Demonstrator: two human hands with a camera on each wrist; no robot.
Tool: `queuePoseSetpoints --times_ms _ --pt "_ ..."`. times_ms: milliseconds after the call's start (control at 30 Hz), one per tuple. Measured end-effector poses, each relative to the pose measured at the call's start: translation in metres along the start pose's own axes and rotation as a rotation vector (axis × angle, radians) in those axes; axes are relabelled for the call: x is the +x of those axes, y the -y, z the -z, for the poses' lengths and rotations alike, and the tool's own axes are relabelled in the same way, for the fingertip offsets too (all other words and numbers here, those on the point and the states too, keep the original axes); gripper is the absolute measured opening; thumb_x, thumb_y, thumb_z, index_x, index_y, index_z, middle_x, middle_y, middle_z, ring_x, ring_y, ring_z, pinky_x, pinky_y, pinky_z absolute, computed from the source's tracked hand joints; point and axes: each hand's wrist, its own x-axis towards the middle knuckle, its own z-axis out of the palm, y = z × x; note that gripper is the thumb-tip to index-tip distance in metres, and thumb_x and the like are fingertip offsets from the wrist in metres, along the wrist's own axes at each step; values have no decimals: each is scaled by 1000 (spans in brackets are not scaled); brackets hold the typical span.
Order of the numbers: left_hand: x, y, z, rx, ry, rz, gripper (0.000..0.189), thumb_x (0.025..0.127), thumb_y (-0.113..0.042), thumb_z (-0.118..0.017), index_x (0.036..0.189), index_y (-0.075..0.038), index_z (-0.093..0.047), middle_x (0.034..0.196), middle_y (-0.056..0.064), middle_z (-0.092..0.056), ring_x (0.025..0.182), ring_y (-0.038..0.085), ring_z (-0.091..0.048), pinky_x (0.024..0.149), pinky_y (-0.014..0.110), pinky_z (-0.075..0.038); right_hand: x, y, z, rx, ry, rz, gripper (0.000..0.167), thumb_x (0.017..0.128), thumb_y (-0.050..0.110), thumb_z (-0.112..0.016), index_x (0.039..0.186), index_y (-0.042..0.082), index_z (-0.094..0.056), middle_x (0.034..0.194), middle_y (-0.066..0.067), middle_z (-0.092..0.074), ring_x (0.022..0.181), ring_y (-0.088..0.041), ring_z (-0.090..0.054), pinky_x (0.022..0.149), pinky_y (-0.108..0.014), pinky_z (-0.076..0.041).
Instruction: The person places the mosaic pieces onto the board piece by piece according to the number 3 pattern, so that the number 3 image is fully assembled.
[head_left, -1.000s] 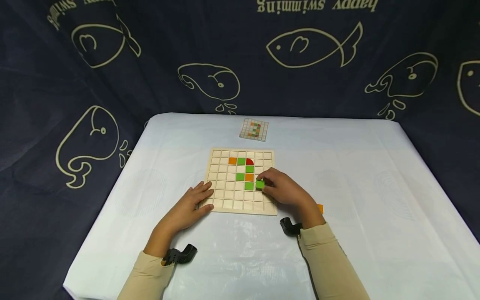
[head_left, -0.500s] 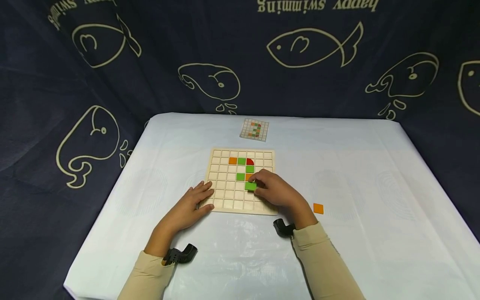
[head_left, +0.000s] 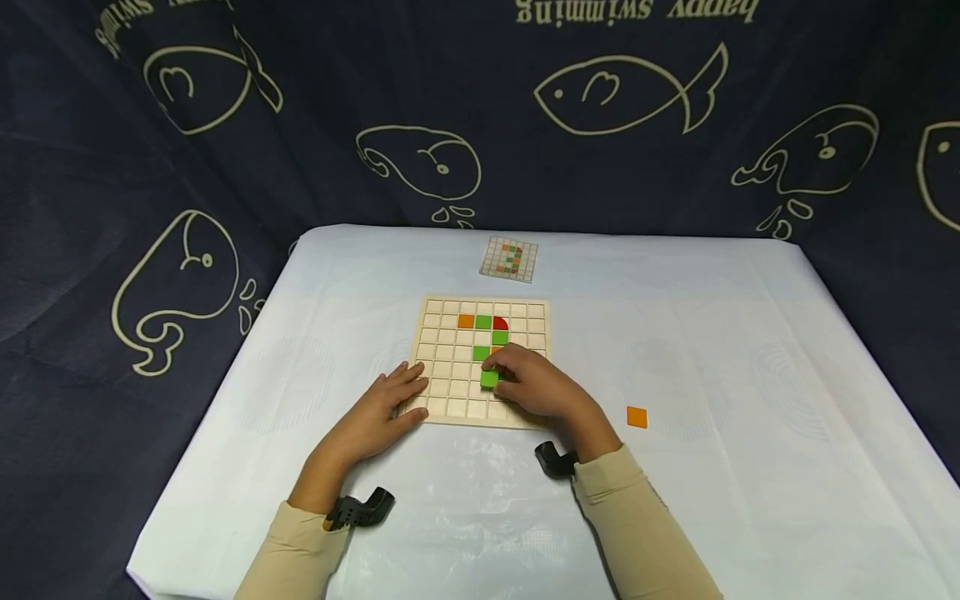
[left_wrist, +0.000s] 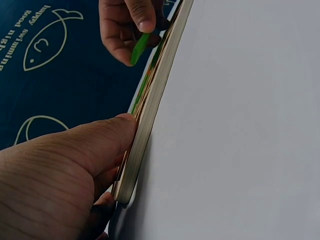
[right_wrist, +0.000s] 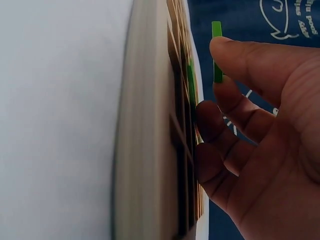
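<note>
My right hand (head_left: 542,385) pinches a green square tile (head_left: 489,380) between thumb and fingers, over the lower middle of a wooden grid board (head_left: 444,392). In the right wrist view the held tile (right_wrist: 218,76) stands edge-on, apart from the board. My left hand (head_left: 369,421) rests on the board's left edge with its fingers spread. Set into the grid are an orange tile (head_left: 466,322), a green tile (head_left: 483,322), a red rounded tile (head_left: 500,323) and further green tiles. Part of this row of tiles is hidden by my right hand.
Beyond the board lies a small card (head_left: 509,259) printed with a grid and coloured squares. A loose orange tile (head_left: 637,417) is on the white tabletop (head_left: 720,500), right of my right forearm. Dark fabric (head_left: 495,183) with fish drawings hangs behind the table.
My right hand has carried the green tile leftward and slightly nearer across the board. The loose orange tile, partly covered at first, now shows fully. My left hand stays in place.
</note>
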Motion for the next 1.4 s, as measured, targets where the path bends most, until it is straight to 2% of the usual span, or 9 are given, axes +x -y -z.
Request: queuePoseSetpoints --times_ms 300,500,833,1067,1400 --pt "0 -1 1 -7 2 8 54 96 -25 -67 141 3 -53 155 15 -38 146 36 -26 115 61 -17 6 6 -8 -1 15 37 29 89 3 -64 117 8 -66 99 1 -58 89 -16 -52 83 -33 -45" --pt "0 -2 2 -14 18 21 54 97 -25 -66 141 2 -53 156 13 -37 147 34 -25 116 60 -16 8 10 -10 -26 25 53 29 87 -1 -63 115 5 -67 102 -2 -60 92 -18 -52 86 -36 -45" --pt "0 -1 1 0 4 2 54 97 -25 -67 141 3 -53 155 15 -37 146 37 -26 115 63 -16 10 10 -12 -110 48 62 30 85 -1 -65 114 7 -69 101 -1 -62 93 -18 -52 88 -37 -44" --pt "0 -2 1 1 3 9 54 97 -25 -66 141 2 -53 155 14 -37 146 36 -25 116 62 -16 12 8 -15 -125 45 36 30 86 2 -66 115 9 -69 103 0 -62 98 -19 -53 93 -39 -43" --pt "0 -2 1 -14 16 18 53 97 -25 -66 141 2 -53 156 14 -37 147 34 -25 116 60 -16 11 8 -15 -129 45 36 31 86 5 -70 116 8 -68 106 -2 -63 99 -20 -53 95 -40 -43"
